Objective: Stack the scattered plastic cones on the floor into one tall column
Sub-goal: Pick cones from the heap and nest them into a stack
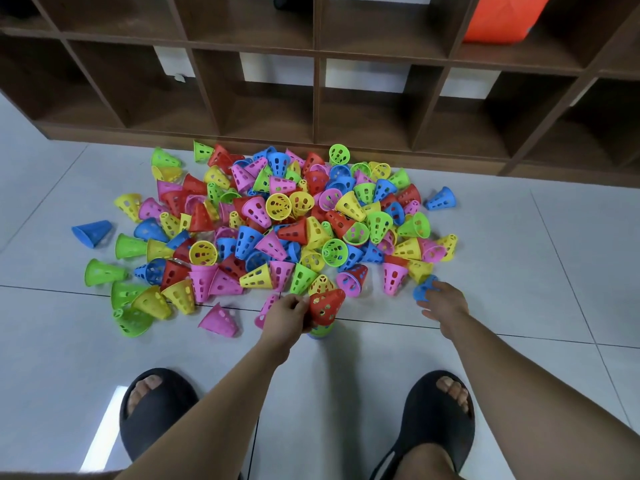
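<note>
My left hand (287, 315) curls its fingers round the short stack (322, 330), red cone (327, 306) on top, beside the big pile (277, 223) on the floor (346, 393). My right hand (445, 303) touches a blue cone (424, 291); I cannot tell if it grips. I should slide it straight over the red tip.

A dark brown wooden shelf unit (313, 98) of open square compartments stood along the far side, its base resting on the floor (519, 271). Patches of white wall (263, 67) showed through the back of several compartments. An orange object (502, 15) sat in an upper compartment at the right, cut off by the frame edge. The floor was glossy pale grey tile with thin dark joints, and a bright patch of reflected light (104, 431) lay near the left slipper (156, 420). 2 black open-toed slippers were planted well apart, the right slipper (433, 427) opposite it.
</note>
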